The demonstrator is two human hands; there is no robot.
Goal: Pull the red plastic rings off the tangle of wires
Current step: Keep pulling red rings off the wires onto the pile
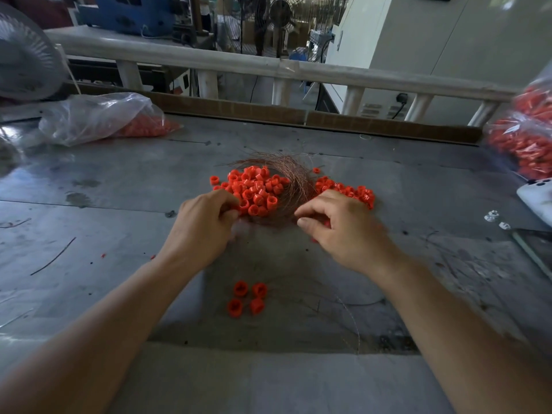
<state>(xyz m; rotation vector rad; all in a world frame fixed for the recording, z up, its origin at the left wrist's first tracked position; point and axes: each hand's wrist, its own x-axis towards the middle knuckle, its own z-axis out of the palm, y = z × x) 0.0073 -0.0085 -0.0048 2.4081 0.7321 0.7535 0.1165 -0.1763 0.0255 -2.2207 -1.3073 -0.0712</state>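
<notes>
A tangle of thin copper wires [294, 177] lies mid-table with a heap of red plastic rings [255, 189] on its left and a smaller heap [348, 191] on its right. My left hand [203, 225] pinches a red ring at the near edge of the left heap. My right hand [343, 225] is curled at the near right side of the tangle, with red showing under its fingers; its grip is blurred. Several loose red rings [246, 297] lie apart, nearer to me between my forearms.
A clear bag with red rings [98, 118] lies at the far left, and fuller bags [525, 135] stand at the right edge. Small white parts [495, 219] and a white object [537, 198] sit at the right. Stray wires [53, 258] lie on the grey metal table [119, 180].
</notes>
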